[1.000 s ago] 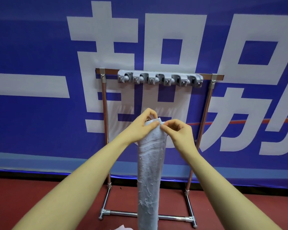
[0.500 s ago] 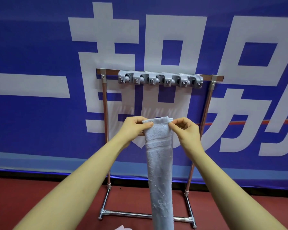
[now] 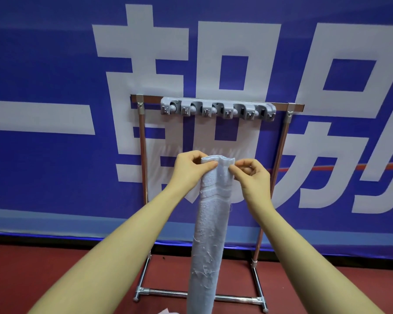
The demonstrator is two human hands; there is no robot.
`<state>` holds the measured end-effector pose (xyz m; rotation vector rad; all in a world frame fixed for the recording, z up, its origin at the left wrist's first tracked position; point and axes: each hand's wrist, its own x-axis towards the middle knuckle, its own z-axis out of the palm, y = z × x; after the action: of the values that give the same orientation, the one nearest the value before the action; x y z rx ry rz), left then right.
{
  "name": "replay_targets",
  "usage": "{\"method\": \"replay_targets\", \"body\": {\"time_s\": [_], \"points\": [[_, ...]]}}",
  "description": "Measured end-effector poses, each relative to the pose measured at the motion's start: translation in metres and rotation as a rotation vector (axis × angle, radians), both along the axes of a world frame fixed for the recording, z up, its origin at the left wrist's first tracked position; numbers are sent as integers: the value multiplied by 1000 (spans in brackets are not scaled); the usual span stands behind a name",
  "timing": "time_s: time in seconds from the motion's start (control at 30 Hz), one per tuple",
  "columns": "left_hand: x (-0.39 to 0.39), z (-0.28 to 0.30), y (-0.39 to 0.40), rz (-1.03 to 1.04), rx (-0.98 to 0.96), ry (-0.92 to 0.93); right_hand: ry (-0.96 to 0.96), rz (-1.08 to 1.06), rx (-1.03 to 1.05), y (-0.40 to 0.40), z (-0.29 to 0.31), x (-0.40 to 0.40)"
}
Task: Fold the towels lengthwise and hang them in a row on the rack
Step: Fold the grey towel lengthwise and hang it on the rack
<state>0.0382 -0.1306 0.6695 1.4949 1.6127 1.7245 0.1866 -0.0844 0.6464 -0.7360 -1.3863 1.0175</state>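
A pale blue towel (image 3: 208,234), folded into a long narrow strip, hangs straight down in front of me. My left hand (image 3: 191,169) pinches its top left corner. My right hand (image 3: 251,175) pinches the top right corner. Both hands hold the top edge level, well below the rack's top bar. The metal rack (image 3: 142,155) stands against the wall, with a grey strip of several clips (image 3: 217,109) along its top bar. No towel hangs in the clips.
A blue banner with large white characters (image 3: 55,87) covers the wall behind the rack. The floor (image 3: 43,273) is red. A scrap of pale cloth (image 3: 165,311) shows at the bottom edge, left of the hanging towel.
The towel's top edge went from bunched together to spread flat, then drew in a little. Both hands stayed at about the same height below the clips.
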Motion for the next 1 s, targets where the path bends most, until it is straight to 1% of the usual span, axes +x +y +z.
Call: {"method": "replay_targets", "body": {"time_s": [0.2,0.3,0.43,0.5,0.7,0.83,0.93,1.0], "points": [[-3,1,1,30,13,34,-63,-48,36,0,1,-7],[-8,3,-1,11,15,36,-78,-4,46,-1,4,-9],[-19,5,-2,-36,-45,170,-51,64,77,0,8,-8],[-20,5,-4,-50,-66,181,-64,72,92,0,9,-8],[-20,3,-4,-34,3,113,-128,3,89,6,11,-11],[-21,2,-4,-45,19,-38,-112,-7,125,4,18,-11],[-23,0,-7,-123,6,-171,-66,-1,131,3,30,-12],[-24,-6,-7,-210,-52,-230,-17,8,128,2,39,-13]]}}
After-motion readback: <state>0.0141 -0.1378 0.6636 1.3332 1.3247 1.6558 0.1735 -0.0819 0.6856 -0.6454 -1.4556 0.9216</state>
